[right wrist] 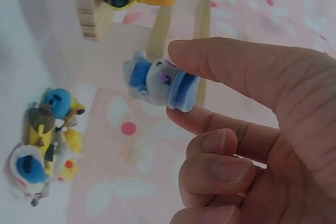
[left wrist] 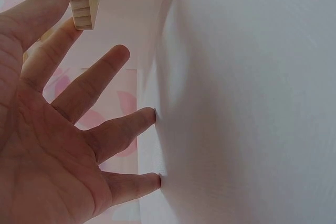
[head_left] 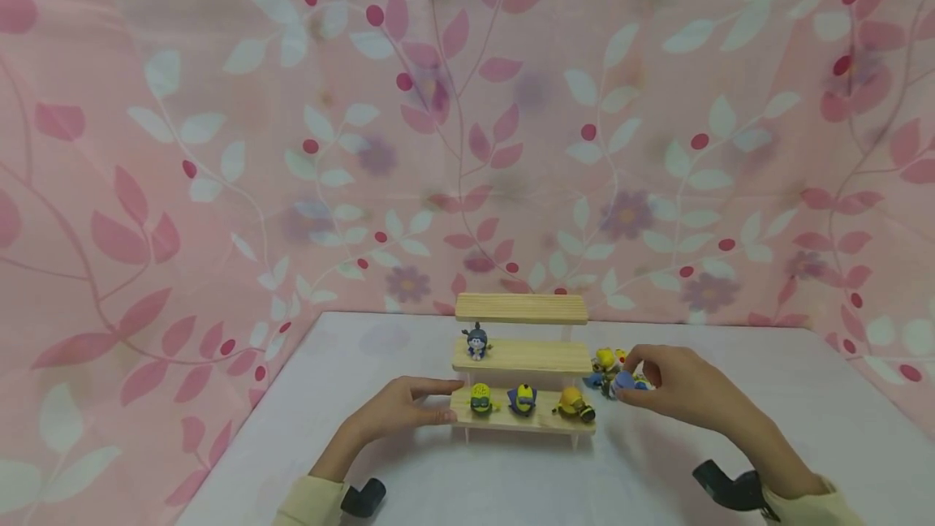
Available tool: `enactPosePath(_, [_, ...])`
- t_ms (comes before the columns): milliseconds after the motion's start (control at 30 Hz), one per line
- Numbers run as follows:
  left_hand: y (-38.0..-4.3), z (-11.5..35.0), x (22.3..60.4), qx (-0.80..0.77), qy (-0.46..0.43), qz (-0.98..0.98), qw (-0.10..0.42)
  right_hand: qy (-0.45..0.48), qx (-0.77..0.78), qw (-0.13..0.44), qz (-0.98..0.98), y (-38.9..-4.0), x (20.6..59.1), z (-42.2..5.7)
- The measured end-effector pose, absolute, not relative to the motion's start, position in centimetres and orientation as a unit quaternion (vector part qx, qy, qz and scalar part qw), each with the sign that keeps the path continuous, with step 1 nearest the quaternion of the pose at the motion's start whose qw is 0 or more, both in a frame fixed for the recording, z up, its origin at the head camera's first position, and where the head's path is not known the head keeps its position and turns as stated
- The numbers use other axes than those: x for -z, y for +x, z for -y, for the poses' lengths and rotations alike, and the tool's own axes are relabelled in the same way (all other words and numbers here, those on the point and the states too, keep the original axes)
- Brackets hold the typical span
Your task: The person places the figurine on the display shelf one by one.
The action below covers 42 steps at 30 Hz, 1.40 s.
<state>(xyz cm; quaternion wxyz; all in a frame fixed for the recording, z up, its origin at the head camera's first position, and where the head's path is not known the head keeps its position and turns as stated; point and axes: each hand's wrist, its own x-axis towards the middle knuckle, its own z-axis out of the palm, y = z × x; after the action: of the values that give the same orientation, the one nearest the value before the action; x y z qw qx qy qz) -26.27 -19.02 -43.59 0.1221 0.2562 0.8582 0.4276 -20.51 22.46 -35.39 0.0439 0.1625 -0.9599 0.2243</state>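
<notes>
My right hand [head_left: 682, 388] pinches a small blue-and-white toy figure [right wrist: 157, 82] between thumb and index finger; its other fingers are curled toward the palm. In the head view it is just right of a tiered wooden display shelf [head_left: 511, 422]. At the shelf's left end, my left hand [head_left: 398, 412] touches the lowest board [left wrist: 84, 3] with thumb and index finger, the others spread straight. Along that board stand a green-and-yellow figure [head_left: 480, 400], a yellow figure with a dark purple cape [head_left: 522, 400] and an orange-yellow figure [head_left: 573, 404]. A dark-haired figure [head_left: 476, 343] sits on the middle board's left.
Several small yellow, blue and white figures [right wrist: 47, 140] lie in a pile on the white tabletop [head_left: 292, 461], right of the shelf. The top board [head_left: 522, 308] is the highest tier. A pink floral cloth [head_left: 467, 144] hangs behind the table.
</notes>
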Motion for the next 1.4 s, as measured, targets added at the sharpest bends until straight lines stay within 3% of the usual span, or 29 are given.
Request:
enactPosePath(300, [-26.4,19.0,43.6,-0.424,0.257,-0.860,0.123,0.186,-0.236,0.069,0.951,-20.7,33.9,-21.2])
enactPosePath(1400, [-26.5,18.9,43.6,-0.415,0.250,-0.866,0.124,0.258,-0.295,0.059,0.918,-25.1,32.5,-15.2])
